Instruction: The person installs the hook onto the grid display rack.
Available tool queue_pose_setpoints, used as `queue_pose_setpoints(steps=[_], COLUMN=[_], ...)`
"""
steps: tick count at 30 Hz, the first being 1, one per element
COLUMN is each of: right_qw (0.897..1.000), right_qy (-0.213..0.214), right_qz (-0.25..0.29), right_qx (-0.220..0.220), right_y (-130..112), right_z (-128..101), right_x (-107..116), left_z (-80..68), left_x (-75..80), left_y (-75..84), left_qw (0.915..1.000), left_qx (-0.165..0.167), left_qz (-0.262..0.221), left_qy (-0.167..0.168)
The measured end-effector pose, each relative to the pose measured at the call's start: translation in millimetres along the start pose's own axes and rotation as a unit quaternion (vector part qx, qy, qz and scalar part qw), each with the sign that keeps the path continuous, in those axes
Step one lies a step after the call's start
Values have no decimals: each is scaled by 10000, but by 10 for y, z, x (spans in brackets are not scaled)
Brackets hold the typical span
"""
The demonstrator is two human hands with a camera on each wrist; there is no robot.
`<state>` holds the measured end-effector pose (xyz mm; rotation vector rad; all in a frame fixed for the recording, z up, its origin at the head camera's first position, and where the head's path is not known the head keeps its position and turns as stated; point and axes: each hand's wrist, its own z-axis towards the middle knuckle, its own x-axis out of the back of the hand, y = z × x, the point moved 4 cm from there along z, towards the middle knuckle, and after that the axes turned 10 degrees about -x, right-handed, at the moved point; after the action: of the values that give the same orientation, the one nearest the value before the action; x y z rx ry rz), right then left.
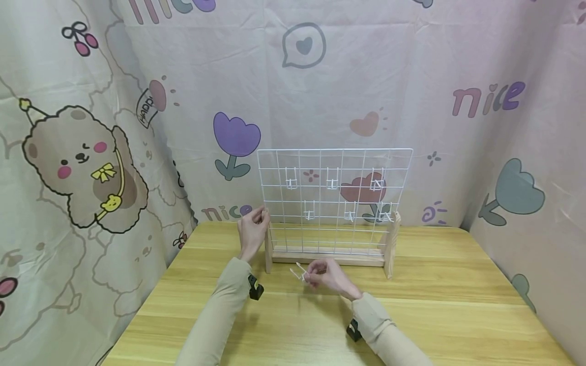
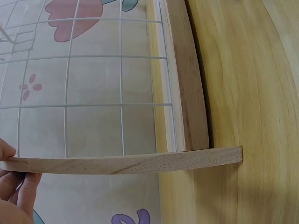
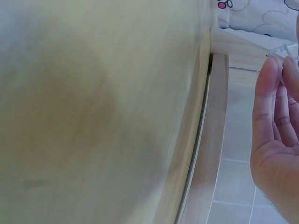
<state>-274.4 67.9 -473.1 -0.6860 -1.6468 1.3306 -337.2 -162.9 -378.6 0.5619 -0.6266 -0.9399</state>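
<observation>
A white wire grid panel point(image 1: 335, 149) stands upright in a wooden stand point(image 1: 329, 260) on the table. My left hand point(image 1: 253, 233) grips the upper end of the stand's left post point(image 2: 117, 164), thumb on one side and fingers on the other in the left wrist view. In front of the stand's base, low over the table, my right hand point(image 1: 330, 277) pinches a white wire hook point(image 1: 298, 273) between thumb and fingertips. That hook's prongs point left, apart from the grid. Several similar white hooks point(image 1: 332, 184) hang on the grid in two rows.
The wood-grain table point(image 1: 435, 325) reaches back to a printed cloth point(image 1: 389, 76) that hangs behind and at both sides. The stand's right post point(image 1: 391, 246) rises on the right of the grid.
</observation>
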Motion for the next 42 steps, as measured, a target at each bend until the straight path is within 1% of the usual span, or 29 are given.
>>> queue_pose_setpoints(steps=[4, 12, 19, 22, 26, 37, 42], right_qw=[9998, 9982, 9943, 9927, 9901, 9775, 9721], right_qy=[123, 367, 577, 683, 842, 1281, 1451], right_qz=[116, 472, 876, 956, 1086, 1672, 1844], right_qx=[44, -41, 183, 274, 279, 47, 5], right_y=[-6, -6, -10, -13, -10, 6, 23], right_z=[7, 32, 50, 49, 47, 61, 61], right_x=[-5, -4, 36, 49, 64, 101, 124], left_z=[-1, 1, 0, -1, -2, 2, -3], left_x=[1, -3, -3, -4, -6, -8, -6], left_y=[0, -12, -8, -10, -7, -5, -1], left_qw=[10000, 10000, 9999, 10000, 10000, 9999, 9999], left_qx=[6, 53, 74, 83, 76, 126, 137], left_qz=[-8, -28, -70, -52, -44, -68, -72], left_qy=[-8, -13, -3, -10, -18, -31, -44])
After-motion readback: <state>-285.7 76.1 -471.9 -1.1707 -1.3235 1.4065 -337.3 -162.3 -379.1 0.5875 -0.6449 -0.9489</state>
